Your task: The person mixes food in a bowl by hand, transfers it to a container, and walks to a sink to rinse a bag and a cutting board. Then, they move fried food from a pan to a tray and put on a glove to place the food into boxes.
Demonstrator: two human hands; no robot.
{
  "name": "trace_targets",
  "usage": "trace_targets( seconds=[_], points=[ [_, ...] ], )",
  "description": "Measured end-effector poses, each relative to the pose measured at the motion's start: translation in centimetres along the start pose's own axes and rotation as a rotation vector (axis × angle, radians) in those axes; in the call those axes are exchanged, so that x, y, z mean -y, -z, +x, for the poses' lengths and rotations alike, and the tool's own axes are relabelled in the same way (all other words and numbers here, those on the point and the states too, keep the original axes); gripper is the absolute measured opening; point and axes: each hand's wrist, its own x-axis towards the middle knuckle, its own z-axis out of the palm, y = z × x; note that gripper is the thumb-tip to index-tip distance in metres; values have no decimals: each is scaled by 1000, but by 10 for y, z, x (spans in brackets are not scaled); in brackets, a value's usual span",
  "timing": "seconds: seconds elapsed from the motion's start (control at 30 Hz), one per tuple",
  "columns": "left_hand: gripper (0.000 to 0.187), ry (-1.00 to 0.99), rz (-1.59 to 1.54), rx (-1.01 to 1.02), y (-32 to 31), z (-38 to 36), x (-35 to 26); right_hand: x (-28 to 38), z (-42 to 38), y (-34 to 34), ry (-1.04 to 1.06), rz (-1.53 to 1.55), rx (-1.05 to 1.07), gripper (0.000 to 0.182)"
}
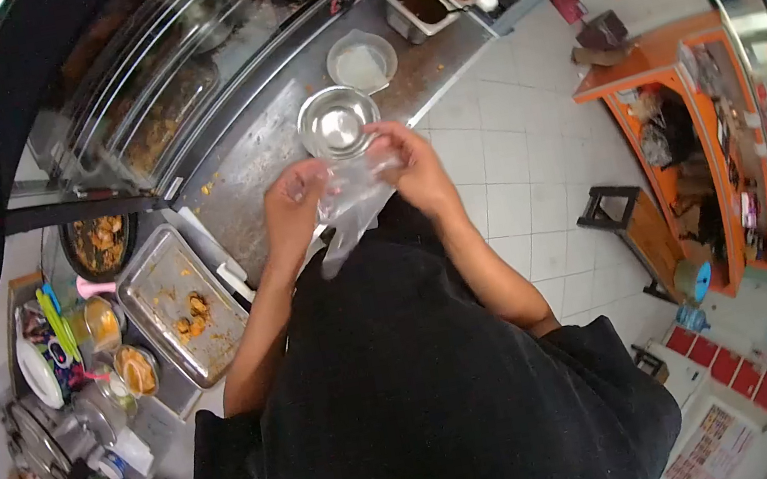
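Note:
Between my hands hangs a clear plastic bag (348,207), its lower end drooping toward my black shirt. My left hand (298,198) pinches the bag's left side near the top. On the other side, my right hand (409,166) grips its right edge with bent fingers. Just beyond the hands, a round steel bowl (339,122) rests on the metal counter (254,160), and the bag's top partly overlaps its near rim. Behind that bowl is a translucent plastic bowl (362,60) with something pale inside.
A metal tray (181,304) with food scraps lies at the left, beside a dark pan (100,244) of food. Sauce containers (420,5) stand at the counter's far end. Glass display shelves run behind the counter. An orange shelf unit (670,161) stands at the right.

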Motion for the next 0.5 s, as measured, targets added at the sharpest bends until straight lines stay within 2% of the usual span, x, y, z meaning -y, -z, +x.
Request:
trace_targets(
  seconds=[0.13,0.17,0.2,0.23,0.3,0.33,0.37,0.43,0.47,0.5],
  points=[
    [21,63,-100,-251,-3,29,-22,4,59,38,-163,128,43,50],
    [22,71,-130,-323,-5,38,-24,14,73,39,-163,348,-35,44],
    [24,0,-56,-419,-8,44,-24,22,87,39,-172,566,-116,40],
    [24,-3,-58,-473,-12,51,-23,25,101,40,-189,565,-64,40],
    [24,1,-99,-469,-24,62,-21,28,125,43,-334,319,149,42],
    [24,-1,-96,-514,-30,66,-23,6,139,51,-275,225,296,37],
    [26,33,-192,-517,-39,68,-27,-3,152,57,-286,228,336,37],
    [28,60,-286,-558,-51,70,-35,-16,181,69,-288,15,624,24],
    [30,85,-327,-576,-56,69,-40,-31,194,76,-371,106,670,10],
    [32,107,-370,-596,-59,67,-43,-24,197,74,-376,107,715,10]
  ],
)
